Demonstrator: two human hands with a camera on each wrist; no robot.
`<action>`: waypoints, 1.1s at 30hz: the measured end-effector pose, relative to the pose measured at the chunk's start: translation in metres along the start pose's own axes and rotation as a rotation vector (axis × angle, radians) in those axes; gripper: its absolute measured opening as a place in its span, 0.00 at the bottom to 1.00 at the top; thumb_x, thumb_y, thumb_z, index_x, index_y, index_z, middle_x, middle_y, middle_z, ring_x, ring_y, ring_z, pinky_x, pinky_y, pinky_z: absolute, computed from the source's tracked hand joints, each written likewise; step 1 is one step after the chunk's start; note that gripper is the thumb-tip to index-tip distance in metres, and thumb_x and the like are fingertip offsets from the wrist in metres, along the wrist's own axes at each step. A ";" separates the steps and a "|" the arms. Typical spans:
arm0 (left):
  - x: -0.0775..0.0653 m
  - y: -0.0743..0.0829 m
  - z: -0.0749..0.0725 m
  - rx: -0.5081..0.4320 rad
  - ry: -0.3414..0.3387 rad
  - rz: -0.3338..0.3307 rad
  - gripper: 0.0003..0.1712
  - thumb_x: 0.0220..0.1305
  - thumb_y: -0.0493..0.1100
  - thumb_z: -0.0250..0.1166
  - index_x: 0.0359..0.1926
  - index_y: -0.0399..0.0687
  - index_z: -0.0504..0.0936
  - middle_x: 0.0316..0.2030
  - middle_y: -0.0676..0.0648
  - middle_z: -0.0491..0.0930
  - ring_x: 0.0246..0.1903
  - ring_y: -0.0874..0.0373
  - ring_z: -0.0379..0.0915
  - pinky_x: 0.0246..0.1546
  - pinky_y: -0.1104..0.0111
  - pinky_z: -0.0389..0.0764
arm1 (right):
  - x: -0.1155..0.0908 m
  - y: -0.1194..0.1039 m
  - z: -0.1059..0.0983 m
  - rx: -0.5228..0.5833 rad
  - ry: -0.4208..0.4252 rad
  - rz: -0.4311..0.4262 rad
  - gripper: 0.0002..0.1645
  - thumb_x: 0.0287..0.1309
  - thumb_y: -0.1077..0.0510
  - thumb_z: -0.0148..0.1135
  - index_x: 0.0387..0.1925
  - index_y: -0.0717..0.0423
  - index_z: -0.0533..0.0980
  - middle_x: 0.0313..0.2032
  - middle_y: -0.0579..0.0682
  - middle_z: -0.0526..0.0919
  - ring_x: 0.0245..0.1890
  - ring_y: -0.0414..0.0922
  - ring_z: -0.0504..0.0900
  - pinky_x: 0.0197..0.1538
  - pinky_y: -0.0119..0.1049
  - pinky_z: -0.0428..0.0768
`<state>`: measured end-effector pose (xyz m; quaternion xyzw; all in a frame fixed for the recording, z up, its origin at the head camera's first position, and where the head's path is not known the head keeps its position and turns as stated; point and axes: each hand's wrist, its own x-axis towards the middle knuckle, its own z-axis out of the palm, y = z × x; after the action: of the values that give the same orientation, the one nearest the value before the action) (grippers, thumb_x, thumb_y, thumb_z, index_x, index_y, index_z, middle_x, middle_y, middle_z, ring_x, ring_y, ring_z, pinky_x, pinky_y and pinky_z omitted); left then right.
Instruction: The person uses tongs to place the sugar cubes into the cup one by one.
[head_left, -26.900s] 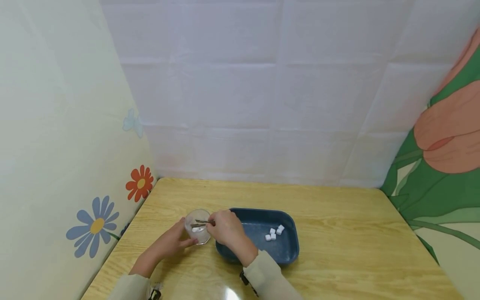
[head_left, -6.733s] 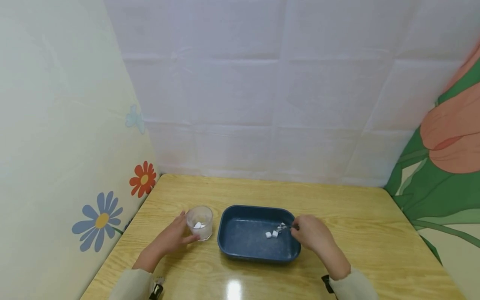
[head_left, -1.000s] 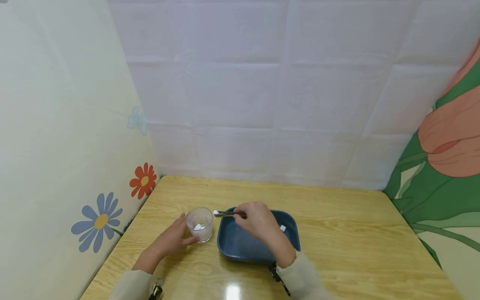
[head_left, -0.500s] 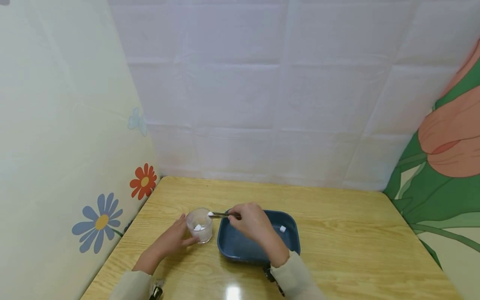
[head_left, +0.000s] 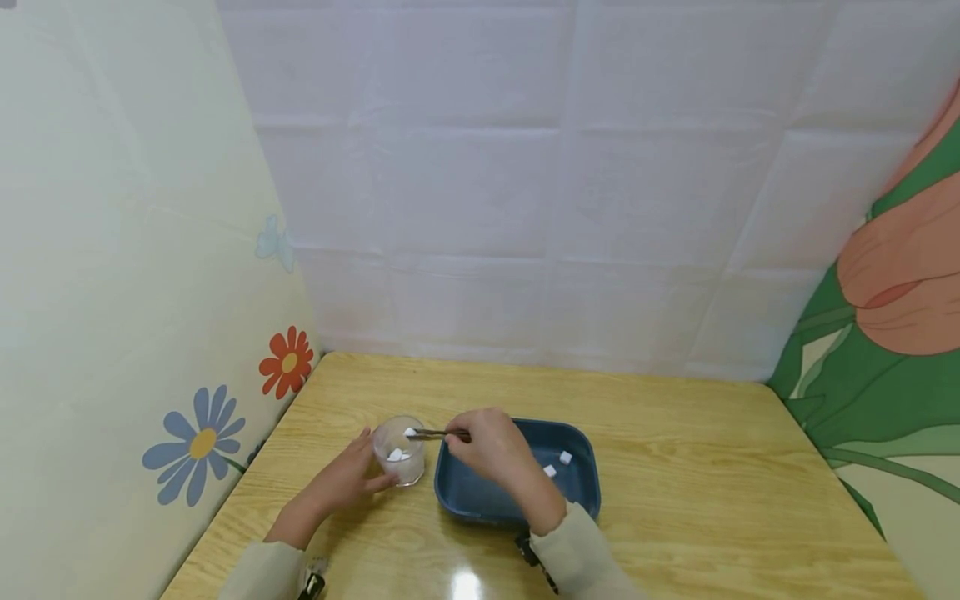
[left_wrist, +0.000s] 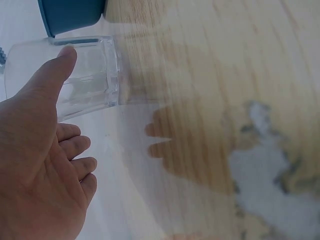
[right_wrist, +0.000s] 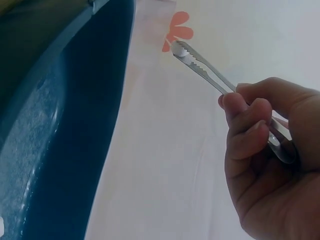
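My left hand [head_left: 345, 477] holds a clear drinking glass [head_left: 408, 473] upright on the table, the thumb along its near side; in the left wrist view the thumb lies on the glass wall. White cubes [head_left: 396, 455] lie inside the glass. My right hand [head_left: 495, 450] pinches small metal tongs [head_left: 435, 434], whose serrated tips grip one white cube [right_wrist: 178, 48]. In the head view, that cube overlaps the glass opening. To the right, a dark blue tray [head_left: 487, 508] holds two visible white cubes [head_left: 566, 457]; my right hand and forearm cover part of it.
The wood-patterned table [head_left: 690, 483] extends around the tray. A pale sheet [head_left: 525, 208] hangs behind its back edge. Floral cloths stand at the left and right sides.
Since a second ago, my right hand has moved left, bringing the tongs and their cube from beside the glass to over its opening. Earlier, more cubes lay in the tray. My left hand stays put.
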<state>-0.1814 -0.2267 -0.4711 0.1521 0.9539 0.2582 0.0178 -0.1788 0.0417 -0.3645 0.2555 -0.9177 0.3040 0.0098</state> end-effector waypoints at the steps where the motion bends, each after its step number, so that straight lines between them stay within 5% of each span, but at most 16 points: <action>1: 0.000 0.000 0.000 -0.002 0.001 0.002 0.51 0.53 0.62 0.66 0.70 0.42 0.55 0.66 0.37 0.60 0.68 0.36 0.46 0.65 0.44 0.52 | 0.001 -0.001 0.001 -0.001 -0.002 0.001 0.10 0.60 0.54 0.58 0.39 0.47 0.84 0.33 0.40 0.84 0.27 0.31 0.77 0.29 0.28 0.75; 33: 0.002 -0.005 0.002 -0.016 0.019 0.047 0.47 0.54 0.59 0.67 0.69 0.46 0.58 0.66 0.41 0.62 0.68 0.37 0.48 0.67 0.46 0.49 | 0.011 -0.011 0.022 -0.068 -0.029 0.007 0.09 0.59 0.53 0.60 0.37 0.45 0.85 0.31 0.38 0.84 0.25 0.31 0.77 0.27 0.27 0.75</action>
<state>-0.1839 -0.2288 -0.4753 0.1716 0.9481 0.2675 0.0038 -0.1803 0.0164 -0.3748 0.2562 -0.9285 0.2688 0.0041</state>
